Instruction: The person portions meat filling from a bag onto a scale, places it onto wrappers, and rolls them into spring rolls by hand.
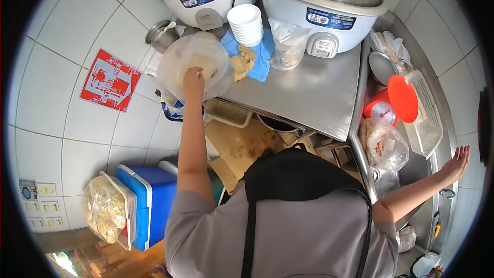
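1. One bag (pixel 176 64) of whitish plastic, half see-through, is in the upper left-centre of the frame, at the left end of the metal table (pixel 309 95).
2. The left hand (pixel 193 82) is over this bag, with its fingers bent; I cannot tell if they pinch something.
3. To the right of the bag are a tan cloth (pixel 244 63), a blue cloth (pixel 263 61) and stacked white cups (pixel 244 25).
4. Two rice cookers (pixel 324 13) stand at the top of the frame.
5. The right hand (pixel 456 164) is at the right edge, its fingers stretched out, near a white basket (pixel 426 118); a red scale (pixel 382 108) is farther left.
6. At the lower left is a blue cooler (pixel 149 203).
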`<state>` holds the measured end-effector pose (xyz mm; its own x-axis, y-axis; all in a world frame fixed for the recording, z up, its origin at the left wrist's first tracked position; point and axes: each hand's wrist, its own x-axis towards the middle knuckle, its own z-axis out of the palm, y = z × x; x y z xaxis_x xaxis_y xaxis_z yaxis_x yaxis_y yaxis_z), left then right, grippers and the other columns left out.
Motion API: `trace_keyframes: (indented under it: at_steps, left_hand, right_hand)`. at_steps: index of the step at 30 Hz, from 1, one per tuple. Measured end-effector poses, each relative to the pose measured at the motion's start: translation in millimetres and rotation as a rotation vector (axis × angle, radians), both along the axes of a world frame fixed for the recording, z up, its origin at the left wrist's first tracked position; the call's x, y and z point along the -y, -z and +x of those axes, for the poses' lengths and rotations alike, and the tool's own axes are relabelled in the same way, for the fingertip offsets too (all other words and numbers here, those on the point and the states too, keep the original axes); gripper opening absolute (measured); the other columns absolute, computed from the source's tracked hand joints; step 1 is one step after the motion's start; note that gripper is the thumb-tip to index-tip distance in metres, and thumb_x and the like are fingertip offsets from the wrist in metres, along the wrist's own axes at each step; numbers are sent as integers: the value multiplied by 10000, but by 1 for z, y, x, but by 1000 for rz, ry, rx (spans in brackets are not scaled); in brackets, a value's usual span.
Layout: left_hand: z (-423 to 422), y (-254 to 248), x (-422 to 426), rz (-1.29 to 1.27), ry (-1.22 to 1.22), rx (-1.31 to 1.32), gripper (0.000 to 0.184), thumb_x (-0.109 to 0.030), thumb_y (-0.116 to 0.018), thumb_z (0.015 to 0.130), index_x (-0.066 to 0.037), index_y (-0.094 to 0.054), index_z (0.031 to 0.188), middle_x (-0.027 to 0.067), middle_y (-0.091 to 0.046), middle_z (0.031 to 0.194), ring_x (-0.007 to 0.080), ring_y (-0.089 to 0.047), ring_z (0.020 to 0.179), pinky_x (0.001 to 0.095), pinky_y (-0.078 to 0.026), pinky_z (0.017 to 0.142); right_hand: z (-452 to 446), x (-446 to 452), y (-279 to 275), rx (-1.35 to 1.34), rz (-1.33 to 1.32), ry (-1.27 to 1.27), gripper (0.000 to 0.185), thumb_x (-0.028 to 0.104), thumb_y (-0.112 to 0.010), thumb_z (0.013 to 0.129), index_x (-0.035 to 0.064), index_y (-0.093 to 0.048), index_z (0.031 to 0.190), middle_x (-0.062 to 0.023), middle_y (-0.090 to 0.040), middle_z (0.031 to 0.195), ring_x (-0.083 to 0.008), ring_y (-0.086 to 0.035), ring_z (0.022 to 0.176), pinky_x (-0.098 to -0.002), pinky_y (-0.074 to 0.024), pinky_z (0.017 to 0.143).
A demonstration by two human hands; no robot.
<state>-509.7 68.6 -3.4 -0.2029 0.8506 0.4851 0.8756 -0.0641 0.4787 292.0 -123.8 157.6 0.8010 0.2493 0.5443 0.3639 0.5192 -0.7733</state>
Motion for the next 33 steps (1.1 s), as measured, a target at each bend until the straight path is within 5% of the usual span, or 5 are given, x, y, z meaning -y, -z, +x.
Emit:
trace_keyframes:
  at_steps: [5,17,19,22,33]
  left_hand:
    - [-9,3,-22,-146,48,-313,214,-197,-692,727,-45,-643,869,130,-593,958,323,-550,945,422,-452,838]
    - [-33,37,-51,-119,101,-429,241,-276,-646,748,-40,-689,774,151,-656,837,326,-599,817,427,-470,763]
    - [-27,11,-33,-84,174,-319,183,-187,-616,760,-18,-675,720,211,-626,806,358,-567,792,420,-465,739]
    - [-69,34,-62,-317,209,296,325,-260,-585,838,37,-676,932,177,-675,969,293,-618,912,401,-451,832]
    - [-112,-7,-65,-184,73,115,336,-266,-576,848,37,-654,972,177,-659,1002,293,-611,931,400,-455,839]
  right_hand:
    - [-65,-4,9,50,10,-63,300,90,-497,933,-88,-526,1173,-184,-553,1210,-251,-550,1041,-390,-449,917]
    - [-213,-26,30,157,-241,-128,231,97,-521,926,-24,-606,1104,-97,-609,1136,-119,-571,906,-252,-464,784]
    - [-217,-13,33,201,-299,-86,241,102,-529,923,-13,-605,1121,-69,-614,1065,-108,-567,887,-242,-457,774]
    - [-227,10,32,100,-407,34,247,140,-578,898,32,-624,1116,-33,-608,1008,-99,-557,870,-250,-446,769]
    - [-189,127,65,216,-729,496,223,110,-648,828,60,-642,1045,-62,-508,1002,-117,-541,781,-246,-467,668]
